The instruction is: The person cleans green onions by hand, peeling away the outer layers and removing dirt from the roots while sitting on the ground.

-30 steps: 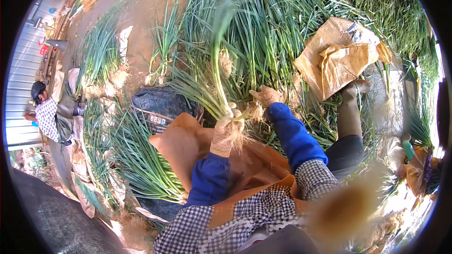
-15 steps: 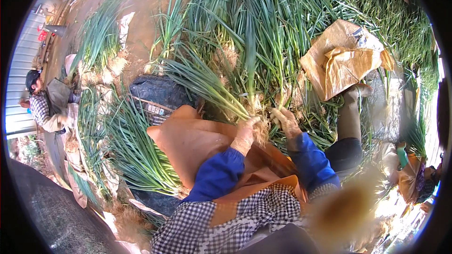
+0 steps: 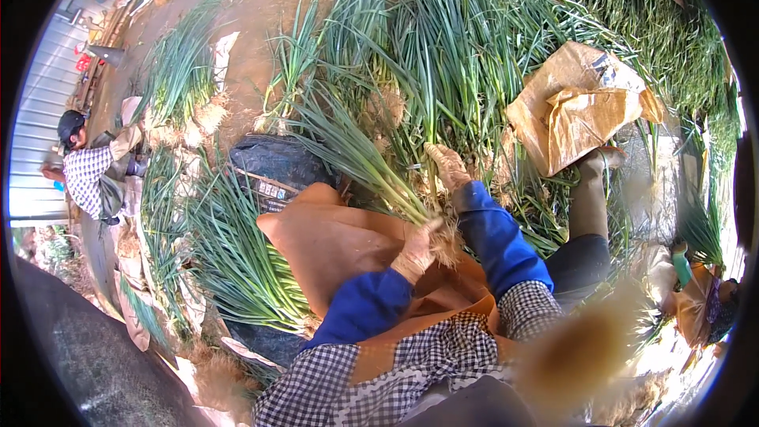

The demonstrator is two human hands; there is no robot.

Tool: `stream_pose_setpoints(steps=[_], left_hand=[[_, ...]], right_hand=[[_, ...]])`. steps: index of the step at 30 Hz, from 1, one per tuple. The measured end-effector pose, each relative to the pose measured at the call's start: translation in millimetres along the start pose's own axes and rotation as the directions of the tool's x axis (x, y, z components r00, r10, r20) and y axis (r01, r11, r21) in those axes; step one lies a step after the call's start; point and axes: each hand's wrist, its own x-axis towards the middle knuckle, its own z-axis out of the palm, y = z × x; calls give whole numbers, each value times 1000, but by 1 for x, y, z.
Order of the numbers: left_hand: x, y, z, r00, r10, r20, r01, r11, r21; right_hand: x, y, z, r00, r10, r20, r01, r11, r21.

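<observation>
Holding long green onion stalks (image 3: pixel 387 187) with stringy tan roots (image 3: pixel 447 247) in left hand (image 3: pixel 417 251); reaching to leafy green heap (image 3: pixel 455 55) beyond with right hand (image 3: pixel 448 166), unclear whether gripping. Keep roots level.

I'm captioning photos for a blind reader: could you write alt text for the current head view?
A left hand grips a bunch of long green stalks near its tan roots, while the right hand reaches to the root end of a larger pile. A brown-orange sheet spreads beneath the left hand, and another person is at far left.
</observation>
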Motion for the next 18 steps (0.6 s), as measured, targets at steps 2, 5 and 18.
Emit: stream_pose_setpoints(steps=[2,5,18], left_hand=[[-5,-8,9,994,-99,-40,100,995,27],[17,-17,-26,995,93,47,-86,986,-141],[-4,31,-2,838,-32,544,362,779,-512]], right_hand=[[-1,14,5,951,-232,-205,58,785,-616],[-38,28,11,837,-508,206,330,166,-929],[-78,-55,-41,880,393,265,-240,852,-466]])
